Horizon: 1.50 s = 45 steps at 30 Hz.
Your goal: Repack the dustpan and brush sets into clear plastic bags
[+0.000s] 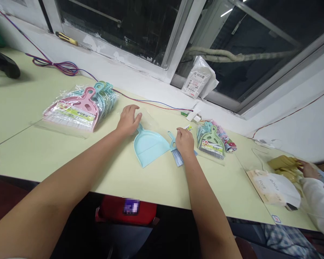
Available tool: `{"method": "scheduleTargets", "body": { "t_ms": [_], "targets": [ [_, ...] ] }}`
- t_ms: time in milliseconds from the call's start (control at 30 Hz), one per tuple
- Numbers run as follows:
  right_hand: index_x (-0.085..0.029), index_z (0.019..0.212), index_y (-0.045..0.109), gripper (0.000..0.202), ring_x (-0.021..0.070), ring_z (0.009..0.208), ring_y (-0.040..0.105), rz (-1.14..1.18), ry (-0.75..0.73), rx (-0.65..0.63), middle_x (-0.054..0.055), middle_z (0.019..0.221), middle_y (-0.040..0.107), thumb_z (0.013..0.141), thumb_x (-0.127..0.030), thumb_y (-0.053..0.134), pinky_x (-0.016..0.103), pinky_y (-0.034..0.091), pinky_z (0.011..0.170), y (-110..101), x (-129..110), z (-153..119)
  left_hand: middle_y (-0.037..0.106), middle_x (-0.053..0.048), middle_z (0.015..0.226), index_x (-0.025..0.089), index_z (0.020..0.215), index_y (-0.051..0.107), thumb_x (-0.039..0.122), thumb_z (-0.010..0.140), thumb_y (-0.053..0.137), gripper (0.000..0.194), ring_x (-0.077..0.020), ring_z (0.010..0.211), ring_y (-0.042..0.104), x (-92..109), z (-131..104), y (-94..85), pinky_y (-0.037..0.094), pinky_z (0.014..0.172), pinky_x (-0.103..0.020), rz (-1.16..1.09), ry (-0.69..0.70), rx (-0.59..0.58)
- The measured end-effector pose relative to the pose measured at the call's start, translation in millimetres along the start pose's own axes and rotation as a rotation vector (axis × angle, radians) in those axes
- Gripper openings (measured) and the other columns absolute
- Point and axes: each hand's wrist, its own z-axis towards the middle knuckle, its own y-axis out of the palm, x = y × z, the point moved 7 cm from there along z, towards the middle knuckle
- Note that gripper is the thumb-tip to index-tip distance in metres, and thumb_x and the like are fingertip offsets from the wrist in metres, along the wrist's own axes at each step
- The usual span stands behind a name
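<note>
A light-blue dustpan (151, 144) lies flat on the pale table, its handle pointing up and left. Beside that handle is my left hand (129, 120), thumb and fingers apart, close to a clear plastic bag (149, 117). A small light-blue brush (175, 150) with grey-blue bristles lies right of the dustpan. My right hand (185, 142) is just right of the brush, fingers curled inward; what they grip, if anything, is hidden. Behind it shows part of a yellow-green label card (189, 127).
Bagged dustpan sets (81, 108) stand in a row at left; more bagged sets (212, 142) lie at right. Cable (62, 66) runs along the wall. A screwdriver (66, 38) rests on the sill. At far right, another person's hand (310, 169) touches yellow cloth (284, 165) beside a tissue pack (270, 187).
</note>
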Motion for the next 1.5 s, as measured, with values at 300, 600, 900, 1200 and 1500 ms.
{"method": "scheduleTargets", "body": {
  "t_ms": [300, 600, 900, 1200, 1500],
  "targets": [
    [-0.019, 0.101, 0.071, 0.027, 0.0253, 0.098, 0.062, -0.022, 0.059, 0.059, 0.010, 0.103, 0.074, 0.098, -0.028, 0.046, 0.036, 0.042, 0.093, -7.1, 7.6, 0.5, 0.061, -0.014, 0.133, 0.021, 0.125, 0.058, 0.040, 0.100, 0.044, 0.035, -0.0312, 0.130, 0.050, 2.3, 0.5, -5.8, 0.038, 0.113, -0.048, 0.024, -0.005, 0.028],
    [-0.025, 0.070, 0.046, 0.026, 0.0159, 0.063, 0.043, 0.210, 0.412, 0.037, -0.004, 0.066, 0.048, 0.081, -0.037, 0.066, 0.028, 0.037, 0.065, -5.0, 21.4, 0.1, 0.057, -0.004, 0.065, 0.022, 0.070, 0.052, 0.051, 0.091, 0.055, 0.035, -0.0217, 0.068, 0.057, 8.0, 0.8, -13.2, 0.041, 0.070, -0.036, 0.167, -0.104, 0.007],
    [-0.025, 0.058, 0.026, 0.038, 0.0144, 0.059, 0.031, 0.160, 0.329, 0.033, -0.005, 0.057, 0.030, 0.085, -0.017, 0.051, 0.027, 0.032, 0.060, -16.2, 11.0, 0.8, 0.033, -0.001, 0.049, 0.024, 0.055, 0.027, 0.043, 0.096, 0.042, 0.048, -0.0167, 0.051, 0.040, 4.4, 3.0, 0.7, 0.033, 0.060, -0.036, 0.080, -0.079, -0.090],
    [-0.023, 0.085, 0.065, 0.010, 0.0235, 0.087, 0.063, -0.143, 0.171, -0.287, 0.006, 0.089, 0.071, 0.085, -0.034, 0.063, 0.030, 0.040, 0.070, -4.8, 11.4, -4.5, 0.040, -0.001, 0.053, 0.023, 0.061, 0.027, 0.039, 0.092, 0.048, 0.041, -0.0169, 0.054, 0.040, -6.3, 1.8, -7.1, 0.029, 0.060, -0.036, 0.103, -0.077, -0.050],
    [-0.023, 0.096, 0.066, 0.017, 0.0261, 0.096, 0.066, -0.198, 0.124, -0.406, 0.008, 0.098, 0.072, 0.082, -0.033, 0.065, 0.031, 0.042, 0.072, 5.7, 6.8, -9.6, 0.047, -0.001, 0.055, 0.024, 0.060, 0.033, 0.035, 0.088, 0.052, 0.036, -0.0190, 0.058, 0.049, -7.0, 1.2, -1.4, 0.033, 0.061, -0.036, 0.090, -0.093, -0.082]
  ]
}}
